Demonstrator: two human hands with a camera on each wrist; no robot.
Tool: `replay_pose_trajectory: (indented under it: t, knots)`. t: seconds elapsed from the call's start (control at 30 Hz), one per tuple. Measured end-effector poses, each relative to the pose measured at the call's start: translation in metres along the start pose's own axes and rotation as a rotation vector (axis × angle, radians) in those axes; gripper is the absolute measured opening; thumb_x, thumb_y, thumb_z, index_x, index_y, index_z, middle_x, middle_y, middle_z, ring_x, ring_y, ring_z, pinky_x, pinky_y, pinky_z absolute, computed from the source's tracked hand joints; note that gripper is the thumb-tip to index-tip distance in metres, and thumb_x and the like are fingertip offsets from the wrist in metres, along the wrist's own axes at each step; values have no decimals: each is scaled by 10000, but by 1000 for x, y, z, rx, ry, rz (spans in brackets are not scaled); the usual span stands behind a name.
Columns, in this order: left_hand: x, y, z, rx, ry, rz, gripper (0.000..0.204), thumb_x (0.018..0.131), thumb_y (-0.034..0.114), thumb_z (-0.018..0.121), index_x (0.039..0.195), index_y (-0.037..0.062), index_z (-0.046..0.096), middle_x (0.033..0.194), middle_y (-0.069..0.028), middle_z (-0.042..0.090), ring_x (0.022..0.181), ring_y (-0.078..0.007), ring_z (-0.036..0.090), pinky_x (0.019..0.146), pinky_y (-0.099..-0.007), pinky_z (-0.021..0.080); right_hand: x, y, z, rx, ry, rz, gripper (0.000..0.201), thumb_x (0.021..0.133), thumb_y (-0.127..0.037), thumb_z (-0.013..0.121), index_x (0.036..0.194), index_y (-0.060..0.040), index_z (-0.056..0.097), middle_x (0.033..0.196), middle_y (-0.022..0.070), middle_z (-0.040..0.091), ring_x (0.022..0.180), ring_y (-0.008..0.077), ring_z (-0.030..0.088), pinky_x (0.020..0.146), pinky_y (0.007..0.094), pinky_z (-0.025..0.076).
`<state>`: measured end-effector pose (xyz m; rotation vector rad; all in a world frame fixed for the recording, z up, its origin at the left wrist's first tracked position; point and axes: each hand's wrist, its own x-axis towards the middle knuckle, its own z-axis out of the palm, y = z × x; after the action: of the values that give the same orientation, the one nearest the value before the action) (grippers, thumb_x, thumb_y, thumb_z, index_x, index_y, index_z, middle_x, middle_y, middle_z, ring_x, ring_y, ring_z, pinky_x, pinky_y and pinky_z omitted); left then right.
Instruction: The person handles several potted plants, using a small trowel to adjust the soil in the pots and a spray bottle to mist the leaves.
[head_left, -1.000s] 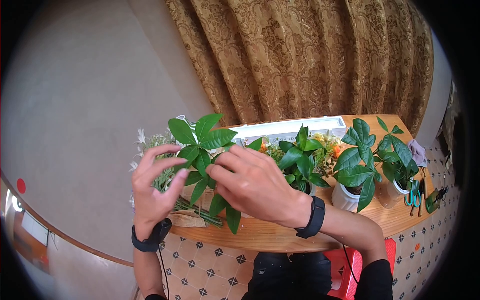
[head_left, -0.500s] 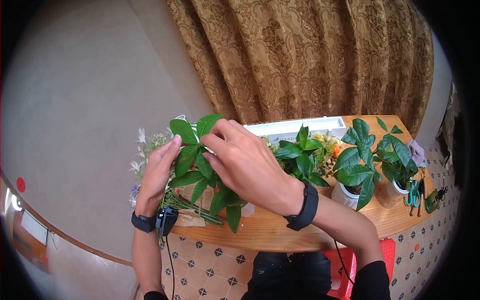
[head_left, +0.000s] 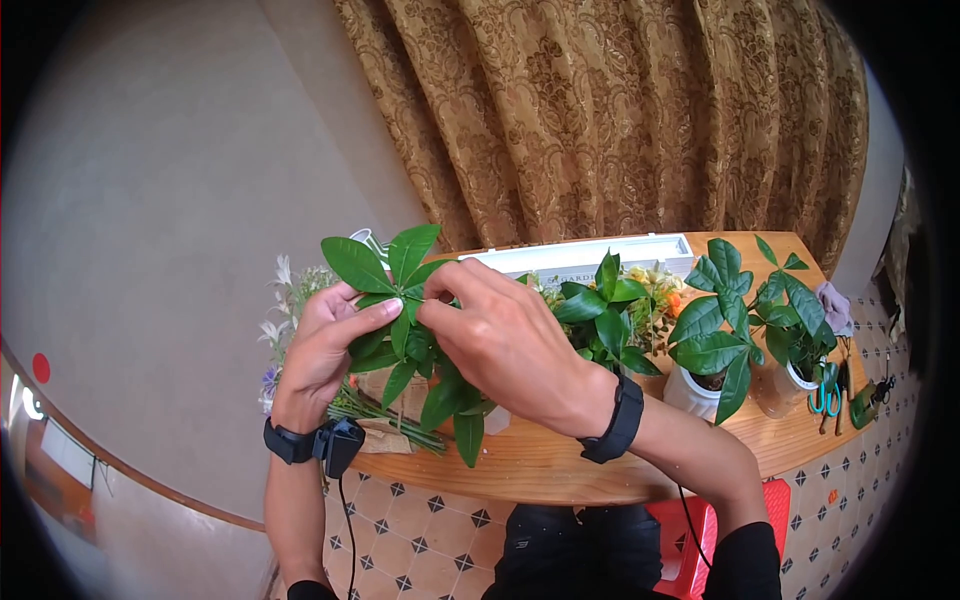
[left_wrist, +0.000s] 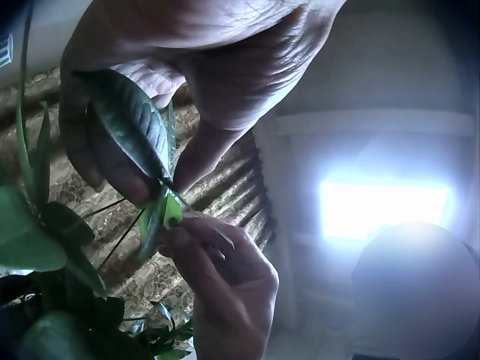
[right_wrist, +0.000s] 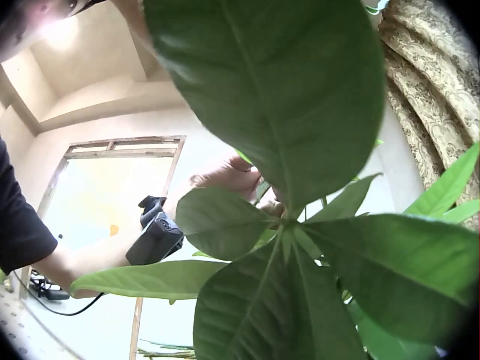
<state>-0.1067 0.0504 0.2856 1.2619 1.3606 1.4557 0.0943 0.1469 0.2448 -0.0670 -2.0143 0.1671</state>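
Observation:
A potted plant with broad green leaves (head_left: 400, 262) stands at the left end of the wooden table (head_left: 560, 468). Both hands meet at its top leaf cluster. My left hand (head_left: 378, 308) holds the leaves from the left, with its thumb lying across one leaf. In the left wrist view the left hand's fingers (left_wrist: 112, 161) curl round a dark leaf (left_wrist: 133, 120). My right hand (head_left: 430, 298) pinches at the centre of the cluster, where the leaf stalks join. The right hand's fingertips (left_wrist: 187, 232) nip a small pale leaf (left_wrist: 169, 210). The hands hide the plant's pot.
Two more leafy plants (head_left: 603, 318) (head_left: 718, 335) stand to the right, one in a white pot (head_left: 688, 397). Turquoise scissors (head_left: 825, 398) lie at the table's right end. A long white box (head_left: 580, 256) lies at the back, a flower bundle (head_left: 296, 296) at the left, a red stool (head_left: 690, 530) below.
My left hand, spread open beside the plant a second ago, has closed in on the leaves. My right hand has shifted from covering the plant to pinching at the cluster's centre.

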Motion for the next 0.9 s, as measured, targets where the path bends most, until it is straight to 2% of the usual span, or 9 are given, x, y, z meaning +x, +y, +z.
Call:
replay_pose_trajectory:
  t: [0.07, 0.4, 0.47, 0.57, 0.7, 0.77, 0.9]
  knots:
    - [0, 1, 0, -12, -2, -3, 331, 919, 0, 722, 1234, -52, 633, 1159, -122, 722, 1015, -159, 712, 925, -312, 576, 1, 0, -1, -18, 27, -28, 168, 707, 37, 657, 870, 15, 624, 944, 143, 582, 927, 324, 622, 776, 435, 532]
    - [4, 0, -1, -82, 0, -21, 312, 918, -6, 715, 1217, -43, 631, 1144, -120, 727, 989, -164, 725, 903, -304, 588, 11, 0, -7, -96, 45, -43, 126, 747, -12, 650, 868, -1, 616, 937, 133, 576, 908, 301, 613, 768, 405, 512]
    - [4, 2, -3, -99, -31, -51, 302, 928, 16, 709, 1214, -40, 631, 1132, -113, 726, 982, -159, 722, 894, -313, 592, 14, 0, -8, -85, 88, -45, 117, 789, 17, 660, 897, 0, 620, 952, 123, 593, 862, 309, 614, 735, 418, 519]
    - [3, 2, -5, -104, -45, -64, 283, 947, 48, 692, 1210, -38, 631, 1115, -104, 723, 957, -154, 717, 876, -319, 595, 18, 0, -6, -128, 86, -64, 142, 752, -17, 656, 892, -2, 635, 952, 128, 594, 910, 288, 615, 773, 395, 510]
    - [2, 3, -3, -40, -10, -42, 278, 974, 87, 667, 1218, -38, 628, 1107, -99, 719, 927, -154, 715, 860, -321, 596, 19, 1, -6, -122, 63, -52, 141, 758, -20, 661, 897, -4, 639, 958, 126, 600, 922, 286, 620, 782, 395, 513]
    - [1, 2, -5, -17, -30, -31, 288, 996, 115, 642, 1237, -42, 623, 1111, -96, 717, 925, -153, 713, 862, -313, 593, 18, 2, -5, -71, 82, -45, 137, 808, -9, 690, 928, 1, 626, 953, 124, 602, 886, 315, 623, 749, 421, 523]
    - [-2, 1, -9, -22, -40, -28, 306, 1008, 130, 630, 1255, -50, 617, 1123, -99, 716, 931, -151, 712, 873, -309, 589, 15, -2, -10, -61, 73, -40, 184, 753, 5, 667, 933, 11, 634, 958, 139, 596, 937, 305, 621, 788, 414, 526]
